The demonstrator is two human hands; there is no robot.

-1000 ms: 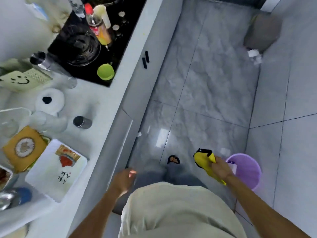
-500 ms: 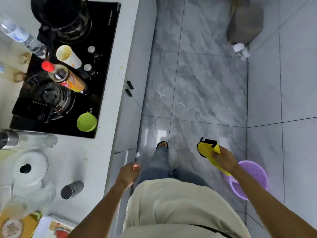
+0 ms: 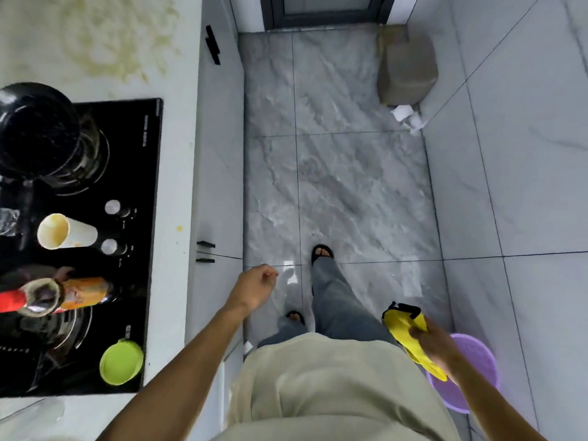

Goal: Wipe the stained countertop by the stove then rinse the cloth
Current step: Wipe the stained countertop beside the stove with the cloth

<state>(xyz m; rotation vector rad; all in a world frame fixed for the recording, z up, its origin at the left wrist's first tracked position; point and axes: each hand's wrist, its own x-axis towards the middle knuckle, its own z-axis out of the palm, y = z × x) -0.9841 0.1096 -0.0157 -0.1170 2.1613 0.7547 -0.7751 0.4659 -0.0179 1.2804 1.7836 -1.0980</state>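
A yellowish stain (image 3: 111, 39) is smeared over the white countertop (image 3: 178, 173) beyond the far end of the black stove (image 3: 140, 281), at the upper left. My right hand (image 3: 434, 340) grips a yellow cloth with black trim (image 3: 402, 323) at my right side, above a purple bucket. My left hand (image 3: 254, 286) hangs over the floor beside the cabinet front, fingers loosely curled and holding nothing. A small yellow spot (image 3: 179, 228) marks the counter strip next to the stove.
On the stove stand a black pot (image 3: 35, 138), a tipped paper cup (image 3: 65, 232), a red-capped bottle (image 3: 60, 296) and a green cup (image 3: 120, 361). A purple bucket (image 3: 471, 380) sits on the grey tiled floor at my right. A brown bin (image 3: 407, 71) stands far right by a door.
I have walked forward along the counter. The stove has slid down the view and the stained countertop beyond it has come into sight. The cloth stays in my right hand.
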